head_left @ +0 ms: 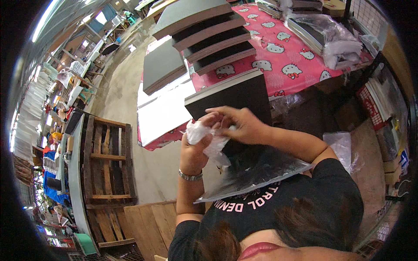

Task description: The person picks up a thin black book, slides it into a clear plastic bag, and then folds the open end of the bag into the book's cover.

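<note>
A black book (237,98) stands just beyond the fingers (228,111), with stacked books (196,17) behind it, while room opens leftward over the floor (150,174).

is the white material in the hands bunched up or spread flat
Bunched up: the white material shows crumpled folds at the left hand.

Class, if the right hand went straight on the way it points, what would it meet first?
The right hand would probably meet the left hand first, just ahead; whether they already touch is hard to tell.
</note>
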Demonstrator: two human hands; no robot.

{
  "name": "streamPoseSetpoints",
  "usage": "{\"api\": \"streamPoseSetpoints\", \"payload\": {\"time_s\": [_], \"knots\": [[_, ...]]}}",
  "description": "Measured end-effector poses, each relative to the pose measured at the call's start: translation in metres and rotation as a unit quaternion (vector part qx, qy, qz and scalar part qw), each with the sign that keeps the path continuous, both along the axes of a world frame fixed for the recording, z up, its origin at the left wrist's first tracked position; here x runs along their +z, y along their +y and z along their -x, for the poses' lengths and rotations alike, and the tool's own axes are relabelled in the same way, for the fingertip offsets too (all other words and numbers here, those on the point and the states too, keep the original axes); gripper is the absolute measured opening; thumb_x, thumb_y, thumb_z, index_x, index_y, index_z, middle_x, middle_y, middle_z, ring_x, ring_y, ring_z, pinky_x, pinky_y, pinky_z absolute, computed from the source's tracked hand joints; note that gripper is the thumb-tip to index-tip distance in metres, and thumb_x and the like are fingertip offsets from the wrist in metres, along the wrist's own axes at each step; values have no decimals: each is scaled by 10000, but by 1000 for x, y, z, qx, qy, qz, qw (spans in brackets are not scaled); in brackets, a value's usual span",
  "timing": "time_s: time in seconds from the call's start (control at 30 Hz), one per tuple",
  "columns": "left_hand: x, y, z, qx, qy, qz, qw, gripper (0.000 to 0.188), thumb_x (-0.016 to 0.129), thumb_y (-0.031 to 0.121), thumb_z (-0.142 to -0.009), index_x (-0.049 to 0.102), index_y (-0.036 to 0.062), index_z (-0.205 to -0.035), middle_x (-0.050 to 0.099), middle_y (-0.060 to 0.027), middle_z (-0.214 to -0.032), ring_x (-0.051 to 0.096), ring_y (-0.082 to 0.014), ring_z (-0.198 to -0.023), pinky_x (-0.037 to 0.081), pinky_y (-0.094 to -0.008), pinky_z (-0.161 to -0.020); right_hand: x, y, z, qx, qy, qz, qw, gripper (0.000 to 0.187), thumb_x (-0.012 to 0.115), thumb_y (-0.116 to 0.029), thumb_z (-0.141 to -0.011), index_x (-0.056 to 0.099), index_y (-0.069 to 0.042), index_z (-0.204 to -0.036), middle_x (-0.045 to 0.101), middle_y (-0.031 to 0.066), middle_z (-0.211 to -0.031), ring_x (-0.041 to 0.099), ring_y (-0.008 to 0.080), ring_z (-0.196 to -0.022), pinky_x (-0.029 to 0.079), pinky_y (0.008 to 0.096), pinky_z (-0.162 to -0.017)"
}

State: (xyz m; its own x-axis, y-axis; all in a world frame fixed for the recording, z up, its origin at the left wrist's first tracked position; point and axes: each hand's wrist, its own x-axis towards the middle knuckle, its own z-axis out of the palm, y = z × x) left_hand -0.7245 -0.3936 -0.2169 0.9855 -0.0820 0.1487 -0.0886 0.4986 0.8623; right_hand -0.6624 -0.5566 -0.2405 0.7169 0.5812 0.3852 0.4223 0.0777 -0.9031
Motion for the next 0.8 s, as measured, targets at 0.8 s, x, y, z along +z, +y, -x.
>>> {"api": "streamPoseSetpoints", "payload": {"time_s": [0.8], "knots": [[-10, 2, -32, 122, -43, 1, 992, 134, 685, -37, -758, 636, -6, -879, 666, -83, -809, 653, -175, -747, 525, -287, -696, 5, -15, -37, 21, 84, -96, 992, 183, 622, -192, -895, 557, -39, -819, 490, -51, -717, 435, 36, -674, 364, 205, -599]]}}
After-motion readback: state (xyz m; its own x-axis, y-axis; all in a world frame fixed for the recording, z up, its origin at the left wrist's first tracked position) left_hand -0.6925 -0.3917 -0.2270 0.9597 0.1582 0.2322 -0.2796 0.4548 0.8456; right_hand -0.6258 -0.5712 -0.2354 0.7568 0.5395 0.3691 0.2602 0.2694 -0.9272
